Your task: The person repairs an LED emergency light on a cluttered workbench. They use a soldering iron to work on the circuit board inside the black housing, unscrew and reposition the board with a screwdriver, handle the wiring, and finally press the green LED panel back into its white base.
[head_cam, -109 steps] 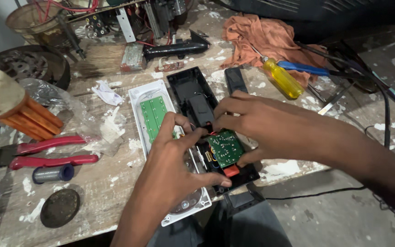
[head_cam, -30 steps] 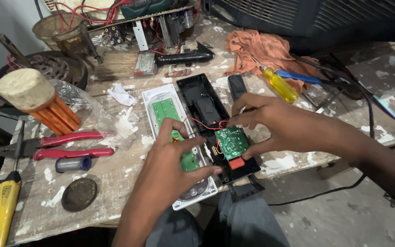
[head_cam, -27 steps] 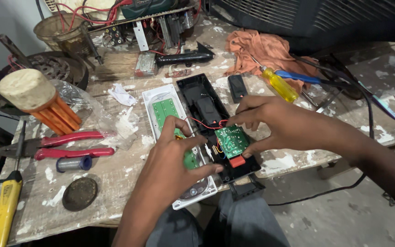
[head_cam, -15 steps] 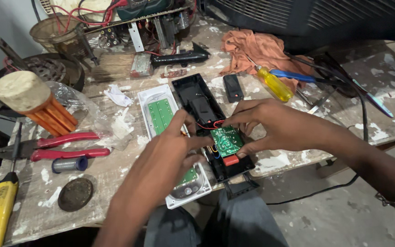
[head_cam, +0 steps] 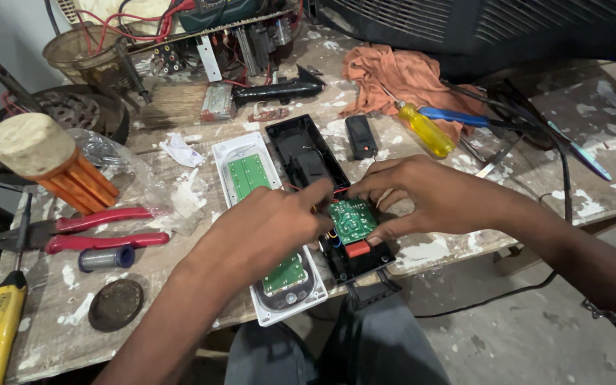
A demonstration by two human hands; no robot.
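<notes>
Both hands meet at frame centre: my right hand (head_cam: 422, 196) pinches the green circuit board (head_cam: 351, 219) in the black casing (head_cam: 322, 192); my left hand (head_cam: 265, 228), loosely curled, touches its edge.

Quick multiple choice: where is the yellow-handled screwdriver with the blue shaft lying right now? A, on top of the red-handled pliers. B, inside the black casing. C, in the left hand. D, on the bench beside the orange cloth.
D: the yellow-handled screwdriver lies on the bench at the edge of the orange cloth, away from both hands, which are at the small green circuit board in the black casing.
</notes>
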